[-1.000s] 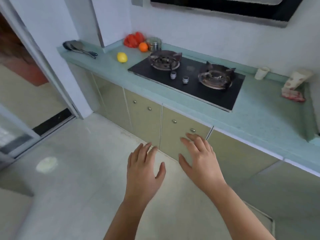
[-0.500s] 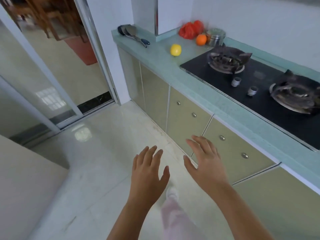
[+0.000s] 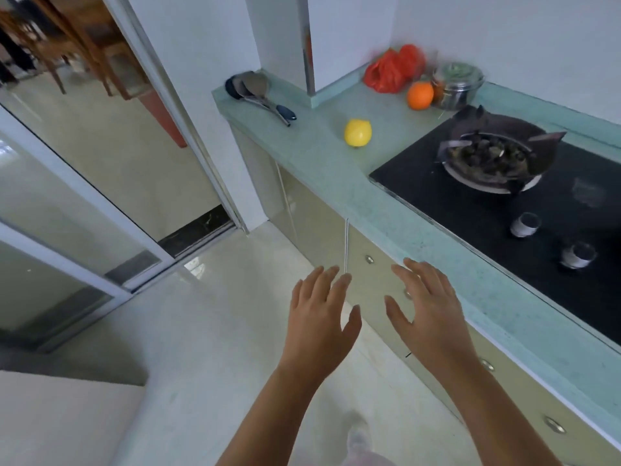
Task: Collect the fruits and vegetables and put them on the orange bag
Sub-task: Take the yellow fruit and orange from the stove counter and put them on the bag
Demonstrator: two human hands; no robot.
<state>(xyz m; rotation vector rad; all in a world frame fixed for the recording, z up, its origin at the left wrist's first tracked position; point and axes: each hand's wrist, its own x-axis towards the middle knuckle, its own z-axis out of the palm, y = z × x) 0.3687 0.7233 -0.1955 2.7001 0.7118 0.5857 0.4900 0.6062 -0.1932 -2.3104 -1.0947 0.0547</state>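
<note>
Left hand and right hand: fingers spread, empty, short of the bench. Nothing collected. Lemon lies well before the orange bag; orange just beside it.

lemon on the counter left of the stove; orange behind it, beside the bag.

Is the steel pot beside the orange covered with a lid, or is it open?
Covered. A lid sits on top of the steel pot, closing its mouth, so the contents cannot be seen. The orange lies against its left side.
</note>
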